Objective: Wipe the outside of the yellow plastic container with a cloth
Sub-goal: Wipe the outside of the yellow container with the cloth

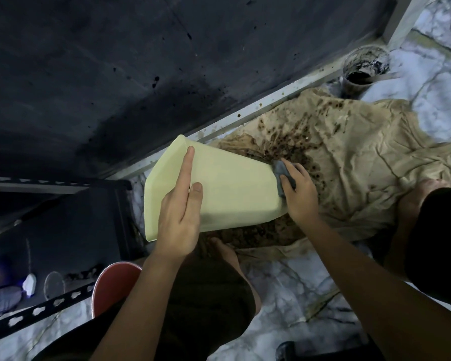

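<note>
Above the stained sheet (pixel 349 162) on the floor, we are holding the container (pixel 227 188) on its side, tilted, with its base turned to the right. We think it is held like this so that the dirt falls on the sheet and the base is easy to reach. Our left hand (pixel 179 217) is lying flat on the upper wall, with the fingers spread and stretched toward the rim, so it is steadying the container and not gripping it. Our right hand (pixel 297 188) is curling around the grey cloth (pixel 284 175) and pressing it against the base edge. The fingers are closed on the cloth. The walls we can see are looking clean already.
</note>
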